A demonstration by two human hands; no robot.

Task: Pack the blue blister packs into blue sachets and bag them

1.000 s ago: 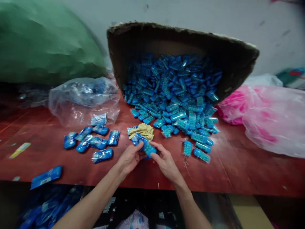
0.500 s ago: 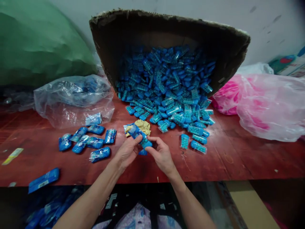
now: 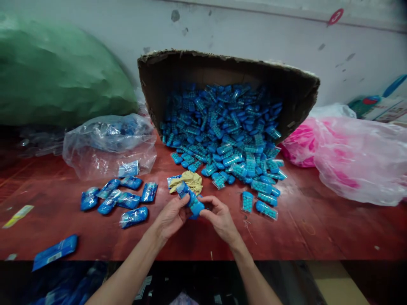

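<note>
While both hands met over the near part of the desk (image 3: 299, 239), the blue packet (image 3: 195, 206) hung tilted between them, just above the red surface. Its upper-left end was printed film; its lower-right end was rounded, with turquoise beads showing between. It was likely light, with a stiff shell under thin, slippery film, so the firm sides near the rounded end probably offered a surer hold than the loose film, which could crease or tear.

The left hand (image 3: 173, 215) was clamped on its left side, thumb on top and fingers curled beneath. The right hand (image 3: 220, 217) had thumb and fingertips pinched at the rounded end.

Just beyond lay a crumpled yellow cloth (image 3: 193, 182), perhaps a glove. To the left, several wrapped packets (image 3: 134, 217) lay scattered before a clear plastic bag (image 3: 81, 150). To the right, a few bead-filled containers (image 3: 266, 210) lay apart from the heap (image 3: 219, 123) spilling out of a cardboard box (image 3: 148, 91). A pink-and-white bag (image 3: 349, 165) stood farther right, and a bulging green sack (image 3: 63, 76) far left.
</note>
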